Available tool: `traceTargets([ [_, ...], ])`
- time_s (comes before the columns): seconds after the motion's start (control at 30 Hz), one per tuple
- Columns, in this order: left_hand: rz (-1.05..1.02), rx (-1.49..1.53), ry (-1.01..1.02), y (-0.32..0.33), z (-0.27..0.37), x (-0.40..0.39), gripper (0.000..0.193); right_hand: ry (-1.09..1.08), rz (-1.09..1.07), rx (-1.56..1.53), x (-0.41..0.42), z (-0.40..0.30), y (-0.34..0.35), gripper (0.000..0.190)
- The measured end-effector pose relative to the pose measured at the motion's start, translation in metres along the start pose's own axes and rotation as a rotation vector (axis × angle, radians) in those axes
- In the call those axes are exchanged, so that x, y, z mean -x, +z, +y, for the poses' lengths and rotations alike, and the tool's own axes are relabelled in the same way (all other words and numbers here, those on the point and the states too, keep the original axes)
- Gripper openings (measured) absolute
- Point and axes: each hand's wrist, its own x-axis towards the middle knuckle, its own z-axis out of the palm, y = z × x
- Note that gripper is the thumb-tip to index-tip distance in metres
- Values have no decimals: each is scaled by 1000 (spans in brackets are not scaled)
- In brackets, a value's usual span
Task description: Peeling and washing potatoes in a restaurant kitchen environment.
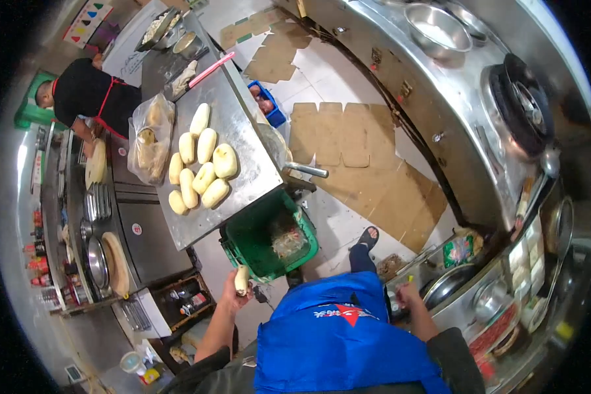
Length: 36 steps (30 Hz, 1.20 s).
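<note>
My left hand (235, 290) is closed around a short pale piece of peeled lotus root (242, 280), held in front of the near side of a green waste bin (311, 246). To the right of my blue apron is my right hand (408, 294), with a small yellow-green thing (410, 279) at its fingers; what it is cannot be made out. Several peeled lotus root sections (206, 146) lie grouped on the steel table (246, 197) beyond the bin. A clear plastic bag (151, 138) with brownish pieces in it rests at the table's left edge.
A ladle-like metal handle (306, 170) juts past the table's right edge. Flattened cardboard (344, 133) covers part of the floor. A co-worker (91, 93) bends over the left counter. At right stand a steel counter with a wok (522, 113) and a tray of minced meat (495, 332).
</note>
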Motion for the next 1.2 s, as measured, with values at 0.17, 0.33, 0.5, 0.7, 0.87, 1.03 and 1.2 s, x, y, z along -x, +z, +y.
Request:
traceTargets([
  [0.17,16,111,46,18,-21,2,49,-59,-286,696,-59,78,-68,20],
  [0.33,128,60,-75,42,-60,-10,50,-43,-231,665,-4,-27,-47,22],
  [0.5,208,90,-212,68,-104,-43,51,-249,-389,844,-32,-275,-125,20],
  [0.7,212,375,-87,109,-90,-98,46,-212,42,385,-14,-512,-98,20],
  [0.87,253,678,89,142,-44,-121,49,-297,-75,615,-41,-651,-55,13],
  [1.03,425,924,135,185,-19,-89,50,-1185,-55,1116,-42,-834,52,23],
  [1.2,194,1286,408,198,-86,-67,40,-1877,-150,1038,12,-1033,300,23],
])
